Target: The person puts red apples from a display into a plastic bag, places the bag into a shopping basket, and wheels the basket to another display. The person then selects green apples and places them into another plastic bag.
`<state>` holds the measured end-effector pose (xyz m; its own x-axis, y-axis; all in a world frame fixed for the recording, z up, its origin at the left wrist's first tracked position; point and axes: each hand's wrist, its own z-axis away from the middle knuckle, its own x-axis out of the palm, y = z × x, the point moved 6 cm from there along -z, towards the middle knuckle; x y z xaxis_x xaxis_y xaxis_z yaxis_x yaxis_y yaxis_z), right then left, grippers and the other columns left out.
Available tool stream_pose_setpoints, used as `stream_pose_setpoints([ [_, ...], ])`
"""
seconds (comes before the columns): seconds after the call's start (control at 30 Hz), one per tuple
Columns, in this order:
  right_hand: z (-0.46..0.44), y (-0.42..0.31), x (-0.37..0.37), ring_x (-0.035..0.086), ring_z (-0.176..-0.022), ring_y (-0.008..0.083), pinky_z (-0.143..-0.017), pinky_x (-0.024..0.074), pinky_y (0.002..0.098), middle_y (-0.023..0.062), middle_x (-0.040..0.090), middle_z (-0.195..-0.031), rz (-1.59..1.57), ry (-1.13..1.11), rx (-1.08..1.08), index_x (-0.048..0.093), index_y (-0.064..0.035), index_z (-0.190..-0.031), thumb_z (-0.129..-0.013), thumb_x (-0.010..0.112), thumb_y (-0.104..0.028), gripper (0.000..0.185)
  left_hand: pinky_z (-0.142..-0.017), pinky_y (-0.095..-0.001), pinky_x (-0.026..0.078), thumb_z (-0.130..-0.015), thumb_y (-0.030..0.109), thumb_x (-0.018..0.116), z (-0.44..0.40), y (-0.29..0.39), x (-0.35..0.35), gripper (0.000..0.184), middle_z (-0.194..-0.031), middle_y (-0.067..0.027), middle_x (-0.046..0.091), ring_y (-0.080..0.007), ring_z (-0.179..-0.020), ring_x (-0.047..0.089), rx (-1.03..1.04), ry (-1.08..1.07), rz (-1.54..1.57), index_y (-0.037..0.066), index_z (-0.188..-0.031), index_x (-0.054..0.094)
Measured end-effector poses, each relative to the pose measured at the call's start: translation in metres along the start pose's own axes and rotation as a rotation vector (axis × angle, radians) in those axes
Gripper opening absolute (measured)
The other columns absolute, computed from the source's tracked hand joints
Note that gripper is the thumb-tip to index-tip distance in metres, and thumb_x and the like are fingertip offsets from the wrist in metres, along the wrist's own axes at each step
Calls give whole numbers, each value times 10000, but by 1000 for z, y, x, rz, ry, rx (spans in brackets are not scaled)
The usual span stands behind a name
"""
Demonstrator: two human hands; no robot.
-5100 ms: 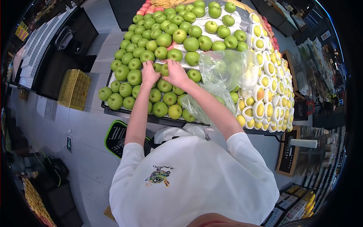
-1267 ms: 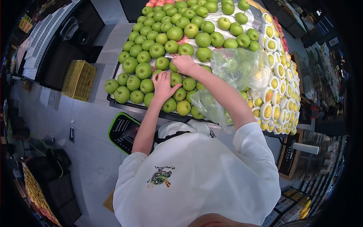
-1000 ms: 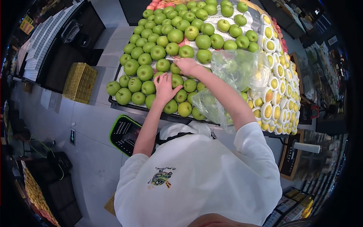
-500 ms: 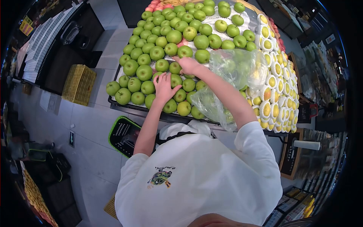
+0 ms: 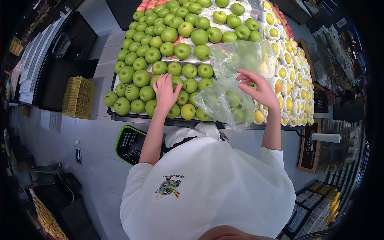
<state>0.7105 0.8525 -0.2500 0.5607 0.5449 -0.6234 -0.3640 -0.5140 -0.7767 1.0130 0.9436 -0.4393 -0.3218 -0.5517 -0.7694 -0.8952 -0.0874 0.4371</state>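
Green apples [image 5: 141, 77] lie in rows on the display stand. My left hand [image 5: 165, 91] rests on apples near the front edge, its fingers spread over them and its thumb apart. At the right, my right hand [image 5: 258, 87] is over the clear plastic bags [image 5: 224, 98], with thumb and fingers apart and nothing between them. Several apples show through the thin plastic. To the right of that hand stand yellow fruits in white foam nets [image 5: 286, 59].
A black basket with a green rim [image 5: 130, 145] is below the stand's front edge. On the floor at the left is a yellow crate [image 5: 78, 98]. Red apples [image 5: 144, 6] show at the back. A wood-framed sign [image 5: 309, 150] stands at the right.
My right hand has moved right, from the apples to over the plastic bags, and its fingers have spread. My left hand stays on the same apples. The view has shifted slightly.
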Motion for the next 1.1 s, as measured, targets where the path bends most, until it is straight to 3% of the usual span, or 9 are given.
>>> stream_pose_setpoints([
  [0.07, 44, 23, -9, 660, -961, 148, -888, 529, 309, 110, 703, -1117, -48, 129, 88, 588, -60, -1384, -951, 696, -143, 454, -1118, -504, 289, -934, 390, 680, 5, 30, -15, 561, -1338, -153, 569, -325, -1325, 463, 38, 18, 74, 7, -1325, 558],
  [0.17, 111, 85, -12, 627, -1054, 149, -924, 510, 318, 111, 664, -1227, -169, 622, 256, 560, -22, -1400, -1001, 646, -153, 429, -1015, -435, 434, -965, 278, 678, 15, 75, -17, 435, -1254, -180, 597, -341, -1169, 563, 95, -84, 495, 0, -1285, 580],
  [0.27, 145, 98, 24, 584, -1127, 138, -934, 497, 313, 128, 576, -1370, -173, 741, 354, 486, -22, -1461, -1037, 588, -192, 469, -988, -431, 446, -959, 274, 690, 22, 116, -5, 474, -1225, -179, 609, -313, -1107, 570, 40, -240, 644, -14, -1315, 564],
  [0.3, 148, 96, 41, 488, -1314, 192, -1059, 429, 343, 158, 436, -1522, -284, 642, 436, 382, -34, -1537, -1065, 528, -224, 529, -988, -431, 446, -959, 274, 690, 25, 126, 1, 474, -1225, -179, 609, -313, -1107, 570, 54, -257, 649, -14, -1315, 564],
  [0.53, 141, 62, 99, 246, -1517, 265, -1226, 197, 399, 186, 309, -1620, -475, 637, 263, 300, -23, -1580, -1049, 549, -206, 615, -959, -420, 421, -928, 170, 694, 62, 207, 19, 453, -1134, -155, 634, -316, -1084, 567, 292, -474, 806, 12, -1335, 571],
  [0.73, 176, 85, 111, 445, -1388, 235, -1152, 343, 373, 152, 478, -1494, -465, 641, 321, 443, 5, -1477, -963, 673, -165, 589, -986, -428, 402, -874, 127, 707, 100, 242, 31, 390, -1218, -112, 647, -322, -1106, 584, 614, -681, 873, 64, -1254, 644],
  [0.83, 206, 110, 114, 596, -1180, 195, -1019, 466, 337, 99, 632, -1272, -608, 632, 423, 572, 36, -1310, -932, 680, -104, 418, -1036, -436, 396, -846, 147, 751, 108, 253, 33, 436, -1236, -111, 649, -316, -1155, 583, 664, -842, 872, 77, -1264, 650],
  [0.9, 225, 122, 101, 638, -1003, 142, -882, 514, 291, 62, 683, -1086, -588, 762, 458, 640, 42, -1164, -893, 619, -1, 276, -1072, -451, 380, -826, 190, 782, 112, 264, 32, 488, -1272, -104, 637, -308, -1213, 566, 606, -849, 948, 77, -1278, 638],
  [1.1, 249, 147, 68, 645, -937, 124, -834, 521, 264, 59, 684, -1047, -1048, 1235, 521, 669, 20, -1061, -816, 535, 76, 285, -1138, -497, 354, -688, 251, 898, 104, 289, 32, 805, -1480, -139, 443, -366, -1371, 448, 535, -622, 865, 105, -1396, 543],
])
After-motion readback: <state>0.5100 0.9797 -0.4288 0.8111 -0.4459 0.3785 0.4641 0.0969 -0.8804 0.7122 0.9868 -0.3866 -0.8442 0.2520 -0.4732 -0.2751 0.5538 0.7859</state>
